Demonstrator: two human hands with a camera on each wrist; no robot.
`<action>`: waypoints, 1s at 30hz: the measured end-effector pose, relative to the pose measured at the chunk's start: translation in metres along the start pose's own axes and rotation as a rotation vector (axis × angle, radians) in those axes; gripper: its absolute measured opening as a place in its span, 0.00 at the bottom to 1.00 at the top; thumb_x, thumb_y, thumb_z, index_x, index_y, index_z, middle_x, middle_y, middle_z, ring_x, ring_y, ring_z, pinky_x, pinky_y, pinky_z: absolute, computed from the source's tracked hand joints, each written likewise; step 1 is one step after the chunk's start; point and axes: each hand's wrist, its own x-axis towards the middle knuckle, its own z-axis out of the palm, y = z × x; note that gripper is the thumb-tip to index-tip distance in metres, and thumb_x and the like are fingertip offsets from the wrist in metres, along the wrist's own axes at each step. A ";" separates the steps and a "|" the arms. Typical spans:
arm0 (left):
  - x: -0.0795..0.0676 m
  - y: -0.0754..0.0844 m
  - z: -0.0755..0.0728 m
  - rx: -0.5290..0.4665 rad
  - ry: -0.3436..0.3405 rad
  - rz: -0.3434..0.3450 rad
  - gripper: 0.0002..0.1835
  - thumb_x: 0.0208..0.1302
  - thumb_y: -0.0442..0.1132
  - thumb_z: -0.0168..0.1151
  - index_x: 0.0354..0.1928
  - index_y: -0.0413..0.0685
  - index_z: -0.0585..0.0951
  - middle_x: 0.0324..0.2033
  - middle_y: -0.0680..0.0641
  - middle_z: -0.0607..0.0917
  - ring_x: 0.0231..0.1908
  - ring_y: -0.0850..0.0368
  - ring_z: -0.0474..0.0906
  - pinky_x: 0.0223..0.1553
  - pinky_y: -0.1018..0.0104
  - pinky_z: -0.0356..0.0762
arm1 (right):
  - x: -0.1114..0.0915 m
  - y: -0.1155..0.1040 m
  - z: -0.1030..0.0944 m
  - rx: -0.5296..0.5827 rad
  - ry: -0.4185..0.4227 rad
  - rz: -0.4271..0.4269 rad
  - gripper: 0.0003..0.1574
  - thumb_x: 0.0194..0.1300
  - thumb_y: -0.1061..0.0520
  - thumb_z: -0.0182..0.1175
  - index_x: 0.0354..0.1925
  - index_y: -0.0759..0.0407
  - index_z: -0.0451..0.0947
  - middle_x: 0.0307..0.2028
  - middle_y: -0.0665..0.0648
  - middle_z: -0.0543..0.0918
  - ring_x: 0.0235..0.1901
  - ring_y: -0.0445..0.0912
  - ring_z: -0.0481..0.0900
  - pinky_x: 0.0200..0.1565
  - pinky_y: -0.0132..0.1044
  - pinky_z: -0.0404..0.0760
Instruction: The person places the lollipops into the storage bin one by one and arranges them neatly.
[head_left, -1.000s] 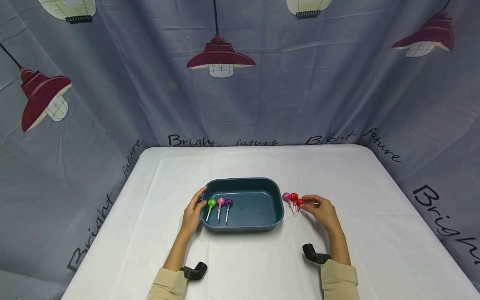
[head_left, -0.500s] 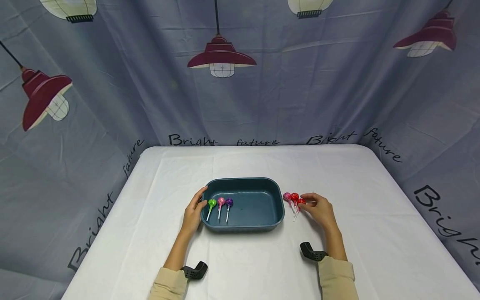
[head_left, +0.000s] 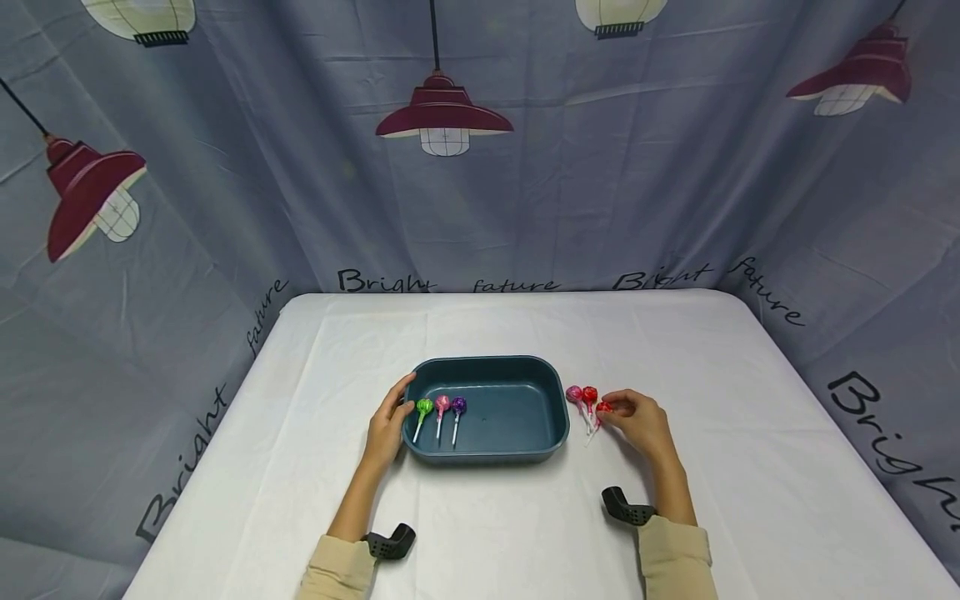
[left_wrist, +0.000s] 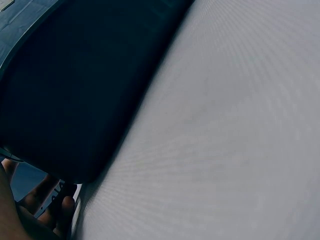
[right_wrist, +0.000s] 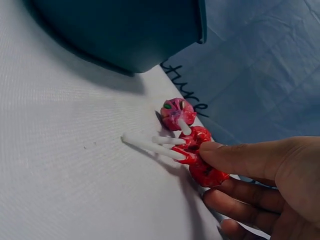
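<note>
Head view: L hand [head_left: 386, 431] rests half-open on tray [head_left: 513, 410] at left rim, prob to steady it, w/ 3 lollipops [head_left: 442, 403] lined up inside. L wrist view: fingers [left_wrist: 36, 197] bend loosely by tray's end wall. R wrist view: R hand [right_wrist: 295, 175], nearly closed, pinches red lollipop [right_wrist: 205, 176] just R of tray, by head, prob b/c sticks bunch w/ 2 others [right_wrist: 175, 119]
</note>
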 end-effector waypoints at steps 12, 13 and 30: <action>0.009 -0.034 0.001 0.001 0.021 -0.013 0.23 0.66 0.35 0.50 0.62 0.60 0.72 0.61 0.51 0.70 0.61 0.49 0.63 0.60 0.52 0.59 | -0.008 -0.004 -0.009 0.013 -0.025 -0.004 0.20 0.53 0.56 0.68 0.44 0.63 0.79 0.35 0.59 0.82 0.35 0.49 0.78 0.35 0.38 0.72; 0.008 -0.035 0.002 0.003 0.024 -0.007 0.23 0.66 0.35 0.50 0.62 0.62 0.72 0.61 0.52 0.70 0.61 0.50 0.63 0.60 0.52 0.60 | -0.009 -0.004 -0.010 0.017 -0.029 -0.007 0.20 0.53 0.56 0.68 0.44 0.63 0.79 0.35 0.59 0.82 0.35 0.50 0.78 0.35 0.38 0.73; -0.001 0.001 0.000 0.000 0.000 0.004 0.22 0.66 0.31 0.49 0.63 0.44 0.69 0.62 0.42 0.69 0.61 0.42 0.62 0.60 0.49 0.59 | -0.018 -0.007 -0.020 0.080 -0.005 -0.099 0.21 0.51 0.52 0.69 0.41 0.61 0.80 0.31 0.55 0.84 0.30 0.42 0.79 0.31 0.41 0.73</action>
